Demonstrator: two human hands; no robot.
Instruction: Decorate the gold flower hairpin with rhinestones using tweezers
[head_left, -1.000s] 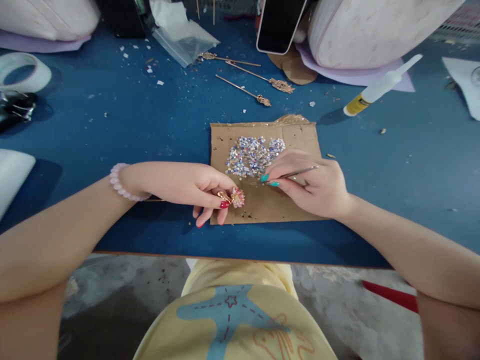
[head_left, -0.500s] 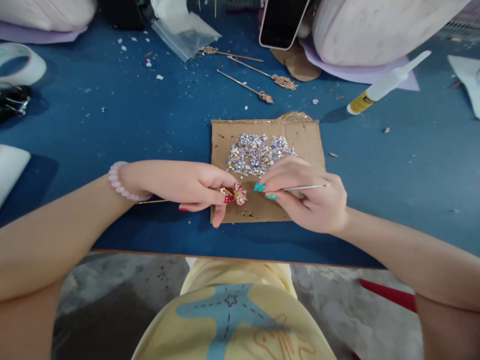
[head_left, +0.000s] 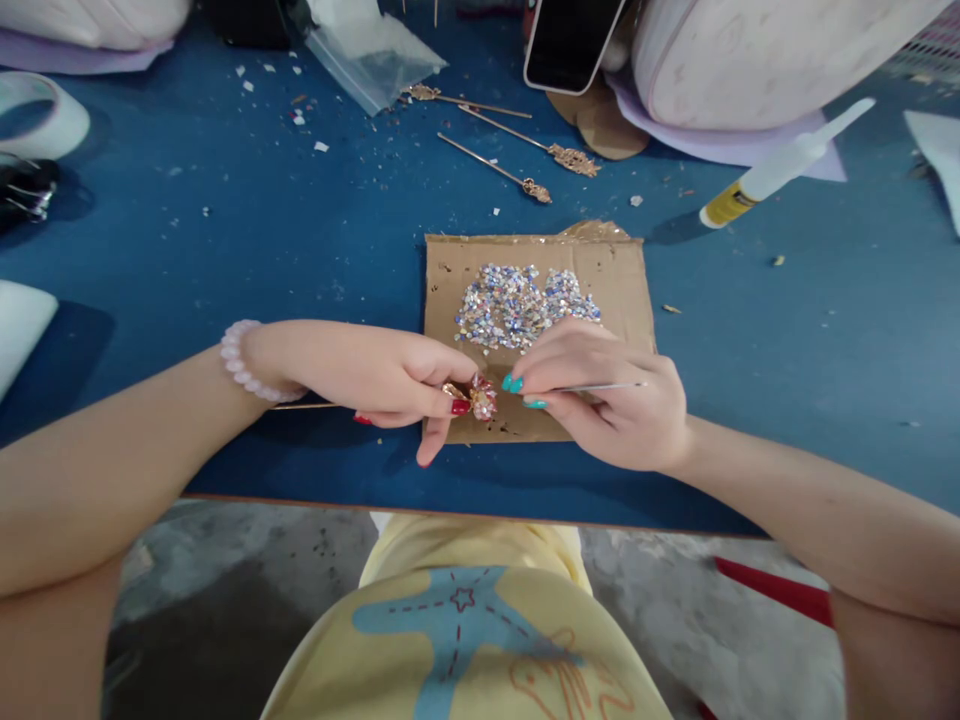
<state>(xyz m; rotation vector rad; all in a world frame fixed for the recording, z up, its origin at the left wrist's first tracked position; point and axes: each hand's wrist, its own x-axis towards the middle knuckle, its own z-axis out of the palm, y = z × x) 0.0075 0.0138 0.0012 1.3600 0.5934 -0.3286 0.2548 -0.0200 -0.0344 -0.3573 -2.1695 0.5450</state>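
Between the thumb and fingers of my left hand [head_left: 405, 380] is a gold hairpin with a pink and red jewelled flower head [head_left: 482, 397]. Its thin stem passes beneath my palm and shows by the wrist. My right hand [head_left: 611, 395] is closed in a pinch around a thin metal stick tool [head_left: 600, 387], whose tip is too small to make out. The right fingertips stand a little to the right of the flower, apart from it. Both hands are over the near part of a cardboard piece [head_left: 626, 270], where a pile of small rhinestones [head_left: 510, 305] lies.
Several gold hairpins [head_left: 499, 175] lie beyond the cardboard. A glue bottle [head_left: 772, 175] stands tilted in view at the right. Farther back are a phone [head_left: 571, 45], a plastic bag [head_left: 375, 60] and a pale pouch [head_left: 750, 60]. A tape roll [head_left: 64, 120] is at the left.
My right hand has moved slightly left, bringing its fingertips nearer the flower head. My left hand keeps its hold, the flower turned slightly.
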